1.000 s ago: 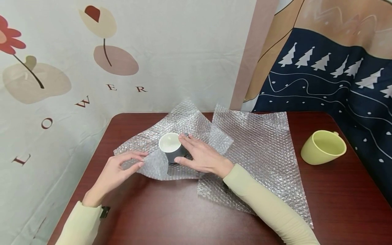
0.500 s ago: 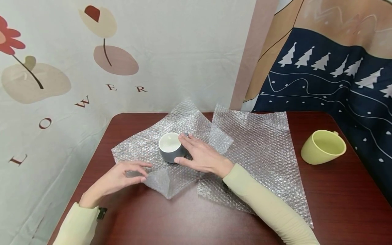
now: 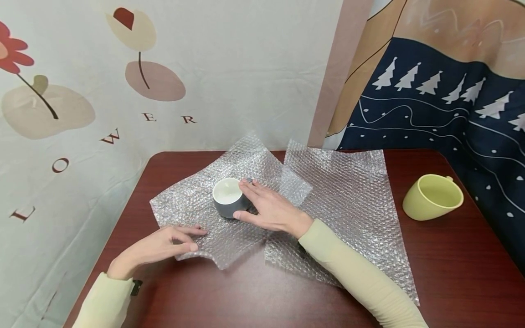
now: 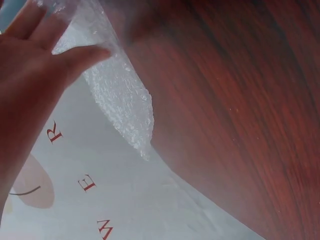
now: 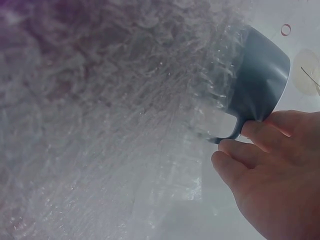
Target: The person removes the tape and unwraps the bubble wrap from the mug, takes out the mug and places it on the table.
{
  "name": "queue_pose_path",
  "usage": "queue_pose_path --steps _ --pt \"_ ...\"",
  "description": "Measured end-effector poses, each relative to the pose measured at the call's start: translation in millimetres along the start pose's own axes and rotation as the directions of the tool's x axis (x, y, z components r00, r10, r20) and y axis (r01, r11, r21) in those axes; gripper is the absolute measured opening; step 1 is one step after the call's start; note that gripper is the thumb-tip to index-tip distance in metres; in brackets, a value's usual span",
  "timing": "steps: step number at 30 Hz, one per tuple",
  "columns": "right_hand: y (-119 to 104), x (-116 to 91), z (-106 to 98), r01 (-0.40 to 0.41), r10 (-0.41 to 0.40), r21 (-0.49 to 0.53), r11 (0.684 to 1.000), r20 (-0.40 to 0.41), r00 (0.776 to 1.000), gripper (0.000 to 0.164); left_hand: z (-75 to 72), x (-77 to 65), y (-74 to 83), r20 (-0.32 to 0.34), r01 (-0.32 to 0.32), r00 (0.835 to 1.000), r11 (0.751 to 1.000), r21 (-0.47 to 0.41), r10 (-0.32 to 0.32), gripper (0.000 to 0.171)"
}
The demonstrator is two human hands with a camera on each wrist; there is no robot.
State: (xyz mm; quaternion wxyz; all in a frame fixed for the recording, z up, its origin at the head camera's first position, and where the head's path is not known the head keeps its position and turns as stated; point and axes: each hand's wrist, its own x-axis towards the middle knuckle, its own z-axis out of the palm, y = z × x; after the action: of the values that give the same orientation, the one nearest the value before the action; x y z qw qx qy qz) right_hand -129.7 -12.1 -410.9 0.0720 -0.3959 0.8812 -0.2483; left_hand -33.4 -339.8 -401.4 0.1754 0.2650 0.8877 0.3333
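Observation:
A mug, dark grey outside and white inside (image 3: pixel 228 191), stands upright on a sheet of bubble wrap (image 3: pixel 184 207). My right hand (image 3: pixel 272 207) rests against the mug's right side, fingers fairly straight. Its thumb lies low on the near side and fingertips reach the rim. In the right wrist view these fingers touch the mug (image 5: pixel 262 75) beside its handle. My left hand (image 3: pixel 164 246) lies over the wrap's near-left edge, fingers loosely bent. The left wrist view has its thumb over the wrap (image 4: pixel 122 97), the other fingertips partly cut off.
Another bubble wrap sheet (image 3: pixel 352 214) spreads to the right, overlapped by the first sheet. A yellow-green mug (image 3: pixel 430 200) is near the right table edge. The reddish-brown table (image 3: pixel 246 296) backs onto printed cloths (image 3: pixel 254 82).
The wrap's near corner, folded up by my left hand earlier, now lies down flatter towards the front. My left hand came nearer and lower and let the corner go. The right hand stayed still.

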Motion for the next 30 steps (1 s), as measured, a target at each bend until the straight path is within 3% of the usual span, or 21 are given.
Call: queue_pose_path --steps 2,8,19,30 --pt "0 0 0 -0.002 0.002 0.001 1.000 0.001 1.000 0.090 2.6 0.9 -0.5 -0.027 0.008 1.000 0.998 0.060 -0.006 0.010" --pt "-1 0 -1 -0.006 0.006 0.004 1.000 0.004 1.000 0.089 11.2 4.2 -0.7 -0.166 0.073 0.985 0.985 0.159 -0.046 0.047" --pt "-1 1 0 -0.019 0.019 0.006 1.000 0.004 1.000 0.091 31.5 -3.3 11.9 -0.068 0.149 0.988 0.967 0.208 -0.137 0.099" --pt "-1 0 0 -0.021 0.021 0.007 1.000 0.005 1.000 0.092 48.8 -6.0 2.1 -0.079 0.159 0.987 0.926 0.342 -0.141 0.118"
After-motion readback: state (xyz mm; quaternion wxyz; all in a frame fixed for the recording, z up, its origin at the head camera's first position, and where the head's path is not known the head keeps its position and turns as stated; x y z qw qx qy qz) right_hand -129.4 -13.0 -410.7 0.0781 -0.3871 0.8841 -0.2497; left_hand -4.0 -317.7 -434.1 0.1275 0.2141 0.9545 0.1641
